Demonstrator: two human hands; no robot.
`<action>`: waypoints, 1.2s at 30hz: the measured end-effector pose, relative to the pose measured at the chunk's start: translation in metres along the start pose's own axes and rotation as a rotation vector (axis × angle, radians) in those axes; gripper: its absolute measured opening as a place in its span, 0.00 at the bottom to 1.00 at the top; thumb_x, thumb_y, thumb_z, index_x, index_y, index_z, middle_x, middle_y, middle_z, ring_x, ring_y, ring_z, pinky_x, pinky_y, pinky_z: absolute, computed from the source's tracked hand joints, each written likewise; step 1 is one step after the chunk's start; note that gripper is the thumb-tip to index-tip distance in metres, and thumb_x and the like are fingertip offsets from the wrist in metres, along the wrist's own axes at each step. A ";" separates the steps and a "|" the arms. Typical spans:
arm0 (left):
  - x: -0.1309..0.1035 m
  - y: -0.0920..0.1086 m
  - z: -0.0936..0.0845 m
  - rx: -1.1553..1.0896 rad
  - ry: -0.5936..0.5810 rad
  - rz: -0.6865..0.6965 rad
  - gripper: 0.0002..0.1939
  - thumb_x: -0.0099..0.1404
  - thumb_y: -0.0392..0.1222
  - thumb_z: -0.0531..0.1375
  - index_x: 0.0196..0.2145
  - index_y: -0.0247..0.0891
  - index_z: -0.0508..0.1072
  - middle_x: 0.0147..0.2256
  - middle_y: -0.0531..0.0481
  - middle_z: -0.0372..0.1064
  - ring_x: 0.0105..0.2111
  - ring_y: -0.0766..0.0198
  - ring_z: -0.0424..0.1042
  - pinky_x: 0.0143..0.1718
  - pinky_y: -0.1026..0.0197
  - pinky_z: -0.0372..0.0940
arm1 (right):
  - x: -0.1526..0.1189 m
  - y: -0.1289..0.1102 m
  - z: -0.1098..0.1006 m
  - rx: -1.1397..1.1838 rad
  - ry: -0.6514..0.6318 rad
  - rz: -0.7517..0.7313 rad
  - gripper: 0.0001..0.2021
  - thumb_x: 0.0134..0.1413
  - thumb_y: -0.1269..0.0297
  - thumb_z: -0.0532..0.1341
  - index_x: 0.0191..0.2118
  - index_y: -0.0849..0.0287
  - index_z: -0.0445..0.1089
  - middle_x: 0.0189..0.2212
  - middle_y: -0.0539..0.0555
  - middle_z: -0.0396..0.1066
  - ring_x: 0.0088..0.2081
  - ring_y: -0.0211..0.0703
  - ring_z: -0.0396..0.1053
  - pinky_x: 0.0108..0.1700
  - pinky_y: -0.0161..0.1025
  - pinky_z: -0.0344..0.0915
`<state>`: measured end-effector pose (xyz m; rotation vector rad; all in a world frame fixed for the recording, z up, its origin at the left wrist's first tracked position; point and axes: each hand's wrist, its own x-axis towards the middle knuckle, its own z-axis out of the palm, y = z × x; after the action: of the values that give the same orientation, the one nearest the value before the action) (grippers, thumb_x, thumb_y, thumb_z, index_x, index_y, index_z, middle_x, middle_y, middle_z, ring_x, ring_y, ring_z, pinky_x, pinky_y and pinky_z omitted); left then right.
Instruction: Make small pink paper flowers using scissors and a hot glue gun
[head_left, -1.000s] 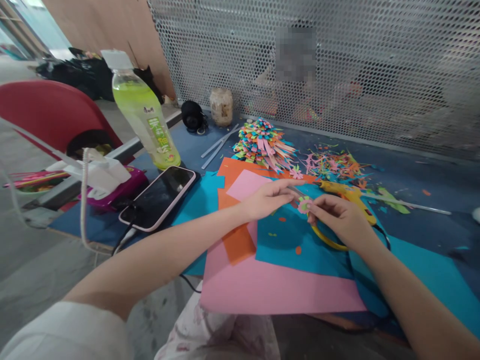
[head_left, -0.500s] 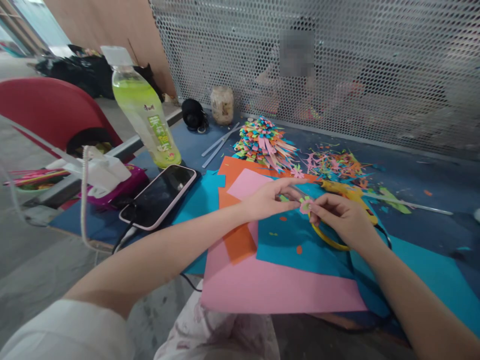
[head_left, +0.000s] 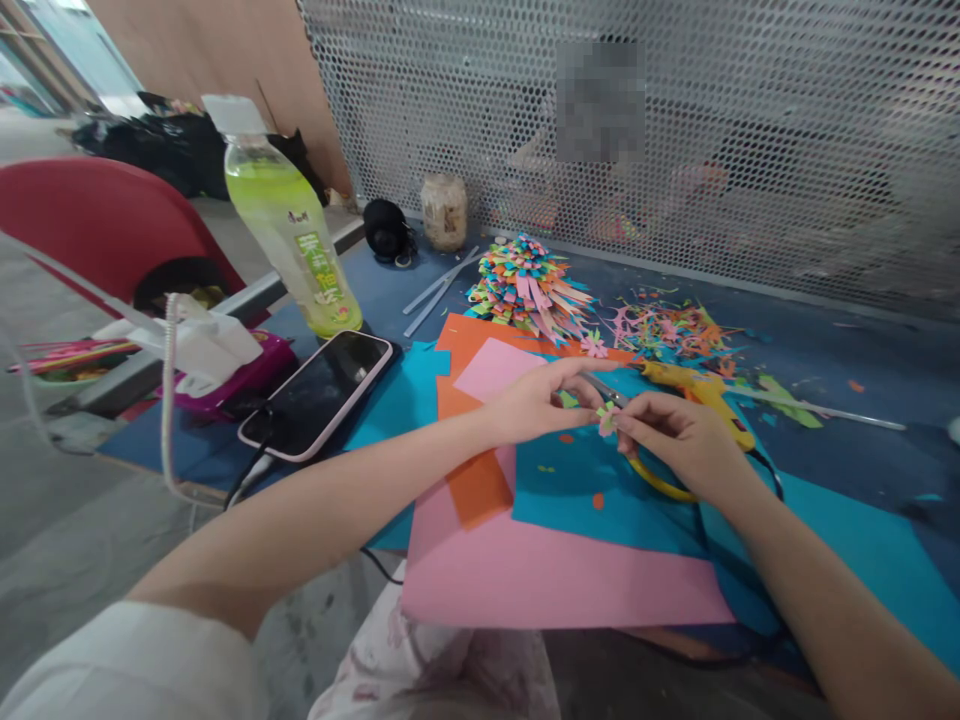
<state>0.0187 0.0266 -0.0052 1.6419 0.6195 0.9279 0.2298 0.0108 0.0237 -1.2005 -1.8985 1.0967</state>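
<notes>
A small pink and green paper flower (head_left: 607, 419) is pinched between my two hands above the blue sheet (head_left: 600, 500). My left hand (head_left: 551, 398) touches its left side with thumb and a fingertip, the index finger stretched out to the right. On the flower's right side, my right hand (head_left: 660, 430) grips it with thumb and fingertips. Scissors with yellow handles (head_left: 664, 488) lie beneath the hands, partly hidden. The yellow glue gun (head_left: 705, 395) rests just behind my right hand. Another pink and green flower (head_left: 594, 344) lies farther back.
Behind stand a fringed paper cone (head_left: 529, 285), paper scraps (head_left: 675, 330) and a jar (head_left: 445, 212). A bottle (head_left: 292, 230) and phone (head_left: 319, 393) are on the left. A metal mesh (head_left: 465, 90) borders the back, with a person beyond. Pink paper (head_left: 562, 580) overhangs the front edge.
The flower between my hands has turned and shifted slightly left and down. My right fingers have moved a little with it, while my left hand has hardly moved.
</notes>
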 end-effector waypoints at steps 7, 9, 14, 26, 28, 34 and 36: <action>0.001 -0.008 -0.001 -0.028 -0.035 0.071 0.32 0.63 0.38 0.63 0.64 0.40 0.65 0.37 0.49 0.74 0.34 0.67 0.73 0.32 0.67 0.66 | 0.000 -0.003 0.001 0.043 -0.002 0.026 0.25 0.43 0.35 0.69 0.25 0.55 0.72 0.19 0.51 0.73 0.21 0.38 0.69 0.26 0.36 0.70; 0.002 -0.009 -0.001 -0.038 -0.037 0.083 0.32 0.63 0.39 0.64 0.63 0.41 0.65 0.37 0.49 0.74 0.34 0.66 0.73 0.32 0.66 0.66 | 0.000 -0.003 0.001 0.050 0.006 0.020 0.25 0.42 0.35 0.70 0.25 0.55 0.73 0.19 0.51 0.73 0.21 0.38 0.69 0.26 0.36 0.69; 0.001 -0.008 -0.001 -0.039 -0.050 0.063 0.31 0.62 0.37 0.63 0.63 0.40 0.65 0.36 0.49 0.73 0.35 0.66 0.72 0.33 0.66 0.67 | 0.000 -0.002 0.000 0.037 0.013 -0.007 0.23 0.45 0.37 0.69 0.26 0.54 0.73 0.19 0.51 0.72 0.21 0.38 0.68 0.25 0.37 0.69; 0.002 -0.006 0.002 0.042 -0.023 -0.060 0.26 0.63 0.36 0.63 0.58 0.37 0.67 0.36 0.50 0.72 0.34 0.68 0.72 0.30 0.68 0.68 | 0.000 0.001 -0.002 0.048 0.058 -0.047 0.21 0.47 0.41 0.70 0.26 0.55 0.73 0.19 0.49 0.71 0.20 0.36 0.66 0.24 0.37 0.66; 0.001 -0.006 0.002 0.060 -0.020 -0.063 0.23 0.64 0.38 0.63 0.56 0.36 0.68 0.37 0.48 0.74 0.34 0.67 0.73 0.31 0.66 0.68 | 0.000 -0.001 -0.002 0.053 0.101 -0.056 0.21 0.46 0.40 0.70 0.26 0.55 0.73 0.18 0.49 0.70 0.19 0.36 0.65 0.23 0.36 0.66; 0.001 -0.009 0.002 0.133 -0.028 -0.008 0.20 0.63 0.38 0.62 0.54 0.36 0.72 0.38 0.47 0.77 0.35 0.66 0.75 0.34 0.65 0.66 | -0.002 -0.006 -0.005 0.119 0.275 -0.116 0.19 0.49 0.43 0.70 0.28 0.54 0.73 0.18 0.48 0.69 0.18 0.35 0.64 0.21 0.35 0.64; 0.002 -0.010 0.002 0.148 -0.032 0.007 0.20 0.63 0.37 0.62 0.53 0.36 0.72 0.38 0.48 0.78 0.35 0.67 0.75 0.34 0.65 0.65 | -0.002 -0.006 -0.005 0.136 0.285 -0.122 0.19 0.49 0.43 0.70 0.28 0.56 0.73 0.18 0.48 0.70 0.19 0.34 0.64 0.21 0.34 0.65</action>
<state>0.0217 0.0296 -0.0143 1.7882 0.6745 0.8760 0.2326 0.0092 0.0313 -1.0866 -1.6301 0.9203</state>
